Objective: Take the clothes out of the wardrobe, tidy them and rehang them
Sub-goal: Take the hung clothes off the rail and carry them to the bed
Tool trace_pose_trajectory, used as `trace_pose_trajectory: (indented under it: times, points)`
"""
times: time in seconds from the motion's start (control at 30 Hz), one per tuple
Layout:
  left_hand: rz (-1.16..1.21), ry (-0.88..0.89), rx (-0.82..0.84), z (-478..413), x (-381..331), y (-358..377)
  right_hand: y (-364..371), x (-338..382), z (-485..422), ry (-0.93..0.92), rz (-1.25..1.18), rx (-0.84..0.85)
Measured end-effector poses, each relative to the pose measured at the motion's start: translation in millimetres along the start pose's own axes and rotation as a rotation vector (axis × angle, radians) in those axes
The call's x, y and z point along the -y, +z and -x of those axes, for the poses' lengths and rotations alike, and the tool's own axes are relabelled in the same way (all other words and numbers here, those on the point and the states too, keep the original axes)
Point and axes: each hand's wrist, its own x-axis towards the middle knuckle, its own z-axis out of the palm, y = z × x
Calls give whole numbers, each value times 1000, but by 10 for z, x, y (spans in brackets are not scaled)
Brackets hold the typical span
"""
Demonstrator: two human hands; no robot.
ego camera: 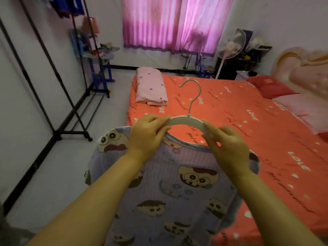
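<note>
Bedroom here, with an orange bed (230, 112) taking up most of it and a folded pink blanket (150, 87) lying on the far corner. The black clothes rack (71, 133) by the left wall is holding something blue (71, 6) up top. The person's left hand (147, 135) and right hand (229, 148) are both gripping the white hanger (186, 121), fingers curled round its two shoulders. The lavender cartoon shirt (177, 183) is hanging from it at the bed's edge.
</note>
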Motion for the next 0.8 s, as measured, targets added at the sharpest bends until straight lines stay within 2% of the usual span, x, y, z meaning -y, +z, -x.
trace_pose_trajectory:
  times: [0.2, 0.47, 0.67, 0.8]
  points:
    - [-65, -175, 20, -403, 629, 562, 887, -562, -566, -31, -118, 87]
    - [-154, -376, 102, -624, 1601, 1161, 2109, -939, -918, 13, -253, 198]
    - [-195, -449, 203, -633, 2328, 1587, 2960, -1143, -983, 56, -262, 240]
    - [-232, -459, 270, -462, 2681, 1827, 3559, -1318, -990, 113, -218, 336]
